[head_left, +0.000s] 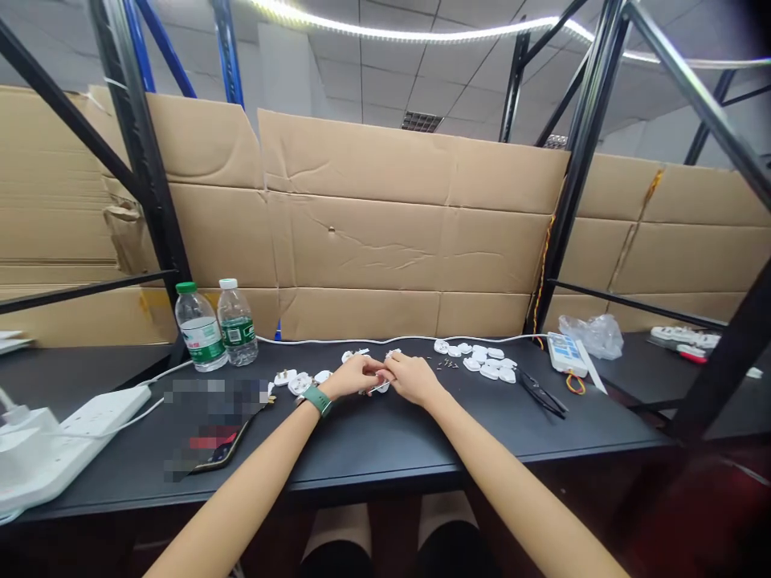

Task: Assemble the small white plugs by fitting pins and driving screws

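At the middle of the black tabletop my left hand [352,376] and my right hand [410,377] meet, fingers closed together around a small white plastic plug part [383,387]. Most of that piece is hidden behind the fingers. Several similar white parts lie left of my left hand, among them a round one [299,384] and one with metal pins [285,376]. Beyond my right hand, small screws [447,364] are scattered near a group of white plug covers [491,367]. A green-banded watch [317,399] is on my left wrist.
Dark-handled pliers [542,393] lie right of the covers. Two water bottles [201,331] stand at the back left, behind a phone [226,445]. A white power strip [72,441] is at far left. A white box [566,355] and plastic bag [595,335] sit at right.
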{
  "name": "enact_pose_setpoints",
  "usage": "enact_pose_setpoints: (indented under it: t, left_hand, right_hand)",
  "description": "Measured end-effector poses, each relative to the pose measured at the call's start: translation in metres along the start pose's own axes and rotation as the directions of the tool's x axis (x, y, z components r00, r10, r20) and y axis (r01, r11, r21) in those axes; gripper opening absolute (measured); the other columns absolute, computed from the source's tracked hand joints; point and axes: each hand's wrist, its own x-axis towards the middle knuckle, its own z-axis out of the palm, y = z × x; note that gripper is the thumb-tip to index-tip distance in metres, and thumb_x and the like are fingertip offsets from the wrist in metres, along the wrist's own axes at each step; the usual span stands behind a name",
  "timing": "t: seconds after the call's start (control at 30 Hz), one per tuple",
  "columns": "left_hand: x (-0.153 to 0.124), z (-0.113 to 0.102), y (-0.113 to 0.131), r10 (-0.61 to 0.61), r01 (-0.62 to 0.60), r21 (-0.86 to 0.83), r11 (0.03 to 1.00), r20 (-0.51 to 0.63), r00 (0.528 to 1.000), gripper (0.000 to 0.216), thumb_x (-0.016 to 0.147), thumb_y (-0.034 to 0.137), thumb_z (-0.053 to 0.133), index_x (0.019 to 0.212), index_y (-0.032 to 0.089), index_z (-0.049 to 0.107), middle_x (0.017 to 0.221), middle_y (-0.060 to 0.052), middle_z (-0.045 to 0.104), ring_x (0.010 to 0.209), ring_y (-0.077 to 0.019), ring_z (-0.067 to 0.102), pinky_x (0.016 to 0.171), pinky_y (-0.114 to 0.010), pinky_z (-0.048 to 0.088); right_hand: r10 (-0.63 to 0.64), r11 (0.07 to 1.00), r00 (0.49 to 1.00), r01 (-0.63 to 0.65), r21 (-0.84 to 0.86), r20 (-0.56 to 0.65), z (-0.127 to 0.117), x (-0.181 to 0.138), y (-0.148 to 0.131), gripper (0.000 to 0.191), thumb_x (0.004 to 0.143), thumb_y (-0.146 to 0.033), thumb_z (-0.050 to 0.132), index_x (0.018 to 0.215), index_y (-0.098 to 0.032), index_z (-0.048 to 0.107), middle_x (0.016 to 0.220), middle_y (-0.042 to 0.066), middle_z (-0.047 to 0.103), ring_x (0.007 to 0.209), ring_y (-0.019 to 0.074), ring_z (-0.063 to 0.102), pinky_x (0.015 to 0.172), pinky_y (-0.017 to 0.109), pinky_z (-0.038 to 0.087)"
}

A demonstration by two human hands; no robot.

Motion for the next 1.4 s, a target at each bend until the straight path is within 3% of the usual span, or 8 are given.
enact_pose_setpoints:
  t: [0.17, 0.27, 0.47, 0.67, 0.77, 0.97, 1.4]
  left_hand:
    - [-0.004, -0.002, 0.007, -0.062, 0.059, -0.073, 0.996, -0.045, 0.997, 0.040, 0.079, 0.041, 0.070, 0.107, 0.013, 0.076, 0.074, -0.003, 0.067, 0.057, -0.0113, 0.056, 0.057, -0.024, 0.049]
    - [-0.006, -0.002, 0.014, -0.054, 0.050, -0.075, 0.996, -0.049, 0.997, 0.041, 0.079, 0.041, 0.069, 0.105, 0.012, 0.076, 0.073, -0.003, 0.066, 0.056, -0.0115, 0.055, 0.057, -0.025, 0.049]
    - [-0.007, -0.001, 0.019, -0.004, 0.004, -0.044, 0.999, -0.007, 1.000, 0.035, 0.082, 0.044, 0.067, 0.095, 0.013, 0.077, 0.068, -0.002, 0.062, 0.056, -0.0115, 0.055, 0.056, -0.024, 0.048]
    - [-0.005, 0.000, 0.012, 0.018, -0.018, -0.021, 1.000, 0.027, 0.999, 0.031, 0.084, 0.041, 0.066, 0.098, 0.016, 0.078, 0.071, -0.002, 0.065, 0.055, -0.0108, 0.054, 0.056, -0.022, 0.048]
    - [-0.004, 0.000, 0.011, 0.031, -0.031, -0.047, 0.998, 0.020, 0.999, 0.030, 0.084, 0.039, 0.066, 0.099, 0.016, 0.078, 0.070, -0.002, 0.065, 0.056, -0.0108, 0.053, 0.055, -0.022, 0.048]
    - [-0.003, -0.002, 0.010, -0.035, 0.033, -0.079, 0.996, -0.029, 0.999, 0.037, 0.080, 0.038, 0.069, 0.106, 0.013, 0.077, 0.073, -0.003, 0.067, 0.055, -0.0106, 0.056, 0.055, -0.023, 0.050]
    - [-0.004, -0.002, 0.015, -0.003, 0.004, -0.048, 0.999, 0.008, 1.000, 0.034, 0.083, 0.038, 0.068, 0.105, 0.014, 0.079, 0.068, -0.002, 0.065, 0.055, -0.0107, 0.055, 0.055, -0.023, 0.050]
  right_hand:
    - [0.009, 0.958, 0.996, 0.016, 0.285, -0.089, 0.005, -0.002, 0.009, 0.010, 0.099, -0.030, 0.057, 0.103, -0.021, 0.060, 0.102, 0.003, 0.064, 0.090, 0.0152, 0.063, 0.073, 0.024, 0.041]
    - [-0.002, 0.936, 0.993, 0.043, 0.349, -0.118, 0.009, -0.001, 0.013, 0.004, 0.096, -0.024, 0.060, 0.099, -0.022, 0.061, 0.101, 0.002, 0.064, 0.090, 0.0142, 0.061, 0.075, 0.023, 0.041]
    - [-0.024, 0.958, 0.990, 0.063, 0.280, -0.140, 0.012, 0.000, 0.012, 0.007, 0.098, -0.025, 0.056, 0.095, -0.023, 0.062, 0.098, 0.002, 0.064, 0.083, 0.0139, 0.060, 0.067, 0.023, 0.036]
    - [-0.025, 0.990, 0.998, 0.034, 0.135, -0.064, 0.010, 0.000, 0.009, 0.021, 0.102, -0.034, 0.050, 0.090, -0.023, 0.062, 0.097, 0.003, 0.063, 0.074, 0.0141, 0.058, 0.059, 0.025, 0.027]
    - [-0.003, 0.986, 0.997, 0.016, 0.167, -0.077, 0.008, 0.000, 0.010, 0.018, 0.101, -0.036, 0.052, 0.093, -0.023, 0.062, 0.097, 0.003, 0.063, 0.074, 0.0144, 0.058, 0.060, 0.025, 0.029]
    - [-0.036, 0.940, 0.984, 0.093, 0.327, -0.175, 0.008, -0.003, 0.016, 0.004, 0.095, -0.022, 0.058, 0.098, -0.023, 0.062, 0.100, 0.002, 0.065, 0.083, 0.0143, 0.060, 0.068, 0.024, 0.037]
    - [-0.036, 0.955, 0.988, 0.077, 0.287, -0.148, 0.011, 0.000, 0.014, 0.004, 0.095, -0.022, 0.061, 0.095, -0.022, 0.065, 0.098, 0.002, 0.066, 0.082, 0.0135, 0.060, 0.067, 0.023, 0.036]
